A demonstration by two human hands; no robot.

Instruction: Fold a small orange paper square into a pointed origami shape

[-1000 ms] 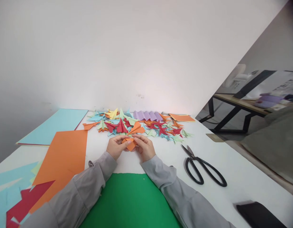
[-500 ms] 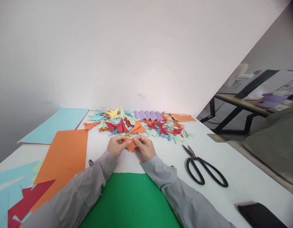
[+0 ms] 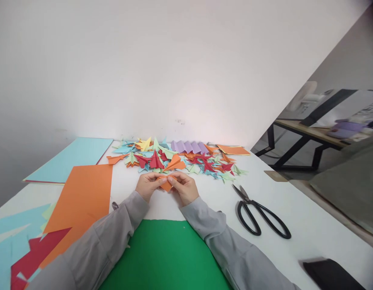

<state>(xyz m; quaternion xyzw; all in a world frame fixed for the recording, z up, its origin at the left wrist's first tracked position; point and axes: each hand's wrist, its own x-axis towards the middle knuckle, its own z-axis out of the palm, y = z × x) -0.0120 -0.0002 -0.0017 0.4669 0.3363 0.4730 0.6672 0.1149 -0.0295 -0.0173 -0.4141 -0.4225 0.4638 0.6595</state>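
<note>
A small folded piece of orange paper (image 3: 166, 186) is pinched between my two hands, above the white table. My left hand (image 3: 148, 186) grips its left side with thumb and fingers. On the other side, my right hand (image 3: 185, 187) holds it the same way, and the two thumbs nearly meet. The fingers hide much of the paper's far part. Just beyond my hands lies a heap of folded paper shapes, among them an orange paper plane (image 3: 175, 162) and a red paper plane (image 3: 156, 160).
Black-handled scissors (image 3: 259, 213) lie to the right, a black object (image 3: 330, 274) nearer. Orange sheets (image 3: 86, 193), a light blue sheet (image 3: 73, 157) and red scraps (image 3: 38, 253) cover the left. A green sheet (image 3: 166, 253) lies in front. Pleated purple paper (image 3: 189, 147) stands by the wall.
Both thumbs have drawn slightly closer together on the orange paper, and less of it shows between them. Everything else stays in place.
</note>
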